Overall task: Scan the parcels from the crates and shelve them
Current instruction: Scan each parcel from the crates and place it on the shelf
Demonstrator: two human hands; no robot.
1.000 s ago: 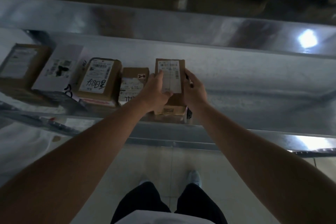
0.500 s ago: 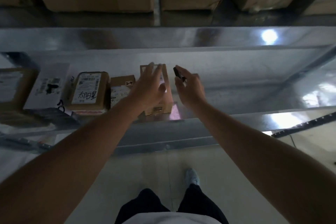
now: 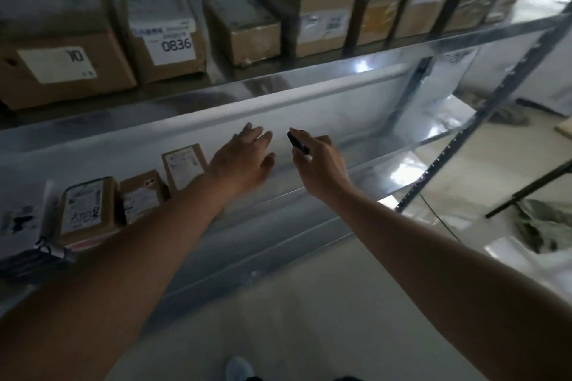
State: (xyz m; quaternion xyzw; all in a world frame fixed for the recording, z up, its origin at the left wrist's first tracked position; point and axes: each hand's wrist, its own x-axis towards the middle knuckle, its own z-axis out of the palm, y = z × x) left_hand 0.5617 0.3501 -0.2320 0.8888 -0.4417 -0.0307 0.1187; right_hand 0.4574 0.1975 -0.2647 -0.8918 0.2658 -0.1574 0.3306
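Head view: left hand, grip spread and empty, hangs beside the upright parcel standing on the shelf at nine o'clock, label outward for reading. Right hand pinches a small black marker, likely for numbering.

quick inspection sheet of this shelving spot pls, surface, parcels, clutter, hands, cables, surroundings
surface: metal middle shelf, bare on its right part
job's things: small parcels stand in a row on its left; bigger boxes line the upper shelf
clutter: crumpled grey bags on the floor at right
grippers: left hand open, holding nothing; right hand grips a small black object
cables: thin dark line on the floor, cannot tell what
surroundings: pale floor; shelf uprights at right
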